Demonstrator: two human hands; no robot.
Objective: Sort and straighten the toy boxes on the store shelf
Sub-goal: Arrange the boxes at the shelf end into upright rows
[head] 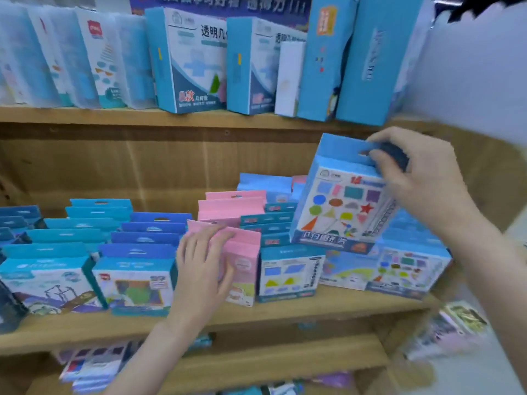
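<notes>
On the middle wooden shelf [285,312], rows of blue cardboard toy boxes [134,246] stand at nine o'clock. At six o'clock the left hand [199,269] lies with straight fingers flat against the front pink cardboard box [242,263], pressing it without gripping. At three o'clock the right hand [422,178] has its fingers curled over the top flap of a light-blue shapes box with coloured geometric figures [339,206], holding it lifted and tilted, long axis roughly upright, just above the jumbled blue boxes lying flat [399,266]. I judge the right hand alone can set it down; the open slot lies below, toward five o'clock.
</notes>
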